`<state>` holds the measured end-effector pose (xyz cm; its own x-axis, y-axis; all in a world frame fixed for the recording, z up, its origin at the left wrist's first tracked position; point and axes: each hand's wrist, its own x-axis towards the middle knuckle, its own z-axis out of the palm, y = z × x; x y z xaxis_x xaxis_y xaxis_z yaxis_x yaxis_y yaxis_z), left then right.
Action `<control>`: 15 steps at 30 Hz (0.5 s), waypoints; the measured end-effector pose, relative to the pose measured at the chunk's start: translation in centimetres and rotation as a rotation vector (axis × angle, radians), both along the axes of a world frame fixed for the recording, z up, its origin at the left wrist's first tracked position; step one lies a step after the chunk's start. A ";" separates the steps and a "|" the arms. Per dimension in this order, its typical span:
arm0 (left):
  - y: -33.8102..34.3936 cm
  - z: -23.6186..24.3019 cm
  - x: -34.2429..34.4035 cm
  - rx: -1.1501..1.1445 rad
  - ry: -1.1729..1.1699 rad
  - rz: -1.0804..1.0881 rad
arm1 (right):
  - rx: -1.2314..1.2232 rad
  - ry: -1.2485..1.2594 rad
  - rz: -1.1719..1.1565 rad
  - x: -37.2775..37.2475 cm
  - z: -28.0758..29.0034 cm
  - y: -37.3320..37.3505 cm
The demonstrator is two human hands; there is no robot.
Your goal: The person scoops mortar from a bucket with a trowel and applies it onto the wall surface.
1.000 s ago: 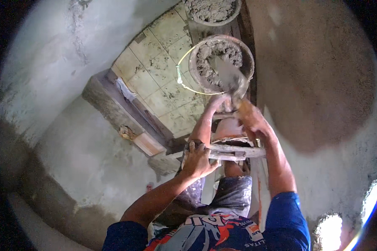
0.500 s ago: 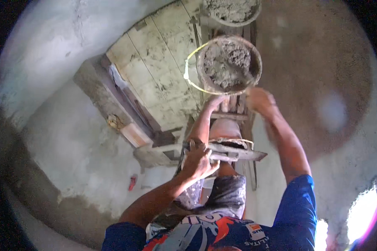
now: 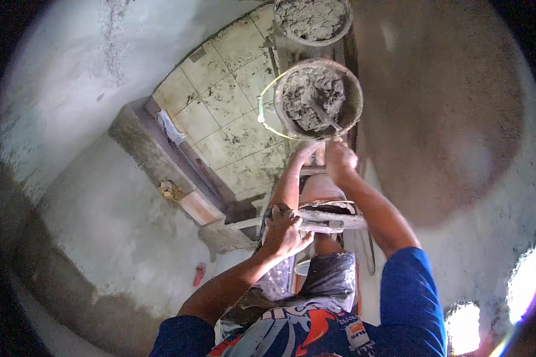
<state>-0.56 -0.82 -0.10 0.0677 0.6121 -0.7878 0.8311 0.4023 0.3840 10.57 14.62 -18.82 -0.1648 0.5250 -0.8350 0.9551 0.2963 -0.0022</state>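
Observation:
A bucket of wet grey mortar (image 3: 309,89) stands ahead of me, its yellowish wire handle (image 3: 262,101) hanging to the left. My right hand (image 3: 342,160) is closed at the bucket's near rim around the handle of a trowel (image 3: 326,116). The trowel's blade end dips into the mortar. My left hand (image 3: 283,235) lies with fingers apart over my bent left knee. That bare lower leg (image 3: 289,184) reaches forward to just below the bucket. Beside my left hand runs a grey wooden bar (image 3: 333,217); whether the thumb touches it I cannot tell.
Beyond the first bucket is a second mortar-filled bucket (image 3: 312,24). A pale pinkish bucket (image 3: 321,189) sits lower, behind the bar. To the left, far below, lies a splattered tiled floor (image 3: 226,95) beside a ledge (image 3: 155,154). Damp plaster covers the wall (image 3: 429,119) on the right.
My right hand has moved left and back toward me, and the trowel now shows plainly in the mortar. The left hand stays on the knee. The whole view has shifted slightly.

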 end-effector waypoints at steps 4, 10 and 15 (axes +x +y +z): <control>-0.1 0.6 -0.5 -0.025 -0.016 0.026 | 0.109 0.134 0.312 4.7 5.6 8.8; 0.2 -1.0 2.0 0.021 -0.057 0.024 | 0.001 -0.004 0.000 -1.2 -6.6 10.2; -0.8 -0.3 0.9 0.020 -0.047 0.031 | 0.151 0.181 -0.147 -2.3 -2.2 0.9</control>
